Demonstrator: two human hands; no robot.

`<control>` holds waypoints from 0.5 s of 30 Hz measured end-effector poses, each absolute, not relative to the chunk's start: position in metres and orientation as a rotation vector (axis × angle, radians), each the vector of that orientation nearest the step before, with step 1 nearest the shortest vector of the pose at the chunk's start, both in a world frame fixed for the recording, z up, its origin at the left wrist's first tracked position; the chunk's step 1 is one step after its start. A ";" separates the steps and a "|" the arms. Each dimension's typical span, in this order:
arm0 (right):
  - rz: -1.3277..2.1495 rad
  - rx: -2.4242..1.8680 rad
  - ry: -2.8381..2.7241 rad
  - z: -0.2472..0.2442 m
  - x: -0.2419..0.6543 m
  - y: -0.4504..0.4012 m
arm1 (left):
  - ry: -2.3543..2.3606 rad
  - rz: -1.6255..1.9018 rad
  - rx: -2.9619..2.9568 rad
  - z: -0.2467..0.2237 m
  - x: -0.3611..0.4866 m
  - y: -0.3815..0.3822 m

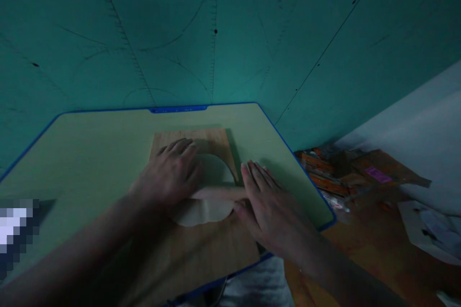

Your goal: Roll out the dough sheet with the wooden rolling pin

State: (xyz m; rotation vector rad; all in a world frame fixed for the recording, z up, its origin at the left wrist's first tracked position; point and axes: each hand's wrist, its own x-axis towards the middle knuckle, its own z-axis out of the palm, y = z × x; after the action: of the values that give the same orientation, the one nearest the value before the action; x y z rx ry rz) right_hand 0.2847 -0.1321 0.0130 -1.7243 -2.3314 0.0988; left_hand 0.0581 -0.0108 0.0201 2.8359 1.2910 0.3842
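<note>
A round, pale sheet of dough lies flat on a wooden board, with a slightly wavy near edge. Across its middle runs a light wooden rolling pin. My left hand rests over the pin's left end, palm down, fingers reaching forward over the board and the dough's left side. At the other end, my right hand lies with its fingers stretched forward and its palm over the pin. Its thumb is near the dough's right edge. Both ends of the pin are hidden under my hands.
The board sits on a pale table with a blue rim. Behind it stands a green wall with ruled markings. A pixelated bright object is at the left. Cardboard and clutter lie on the floor at right.
</note>
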 end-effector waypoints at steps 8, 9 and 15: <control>0.237 -1.828 -2.373 0.012 0.301 -0.065 | 1.431 0.481 2.854 0.031 0.075 0.024; 0.272 -1.850 -2.363 0.011 0.301 -0.059 | 1.450 0.467 2.843 0.031 0.076 0.027; 0.195 -1.748 -2.352 0.010 0.299 -0.074 | 1.363 0.519 2.890 0.030 0.071 0.008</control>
State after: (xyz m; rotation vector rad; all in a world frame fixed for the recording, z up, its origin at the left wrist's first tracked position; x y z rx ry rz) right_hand 0.2991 -0.0744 0.0101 -1.7480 -2.3515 0.1947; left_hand 0.0709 0.0081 0.0295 2.8897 1.3633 0.5191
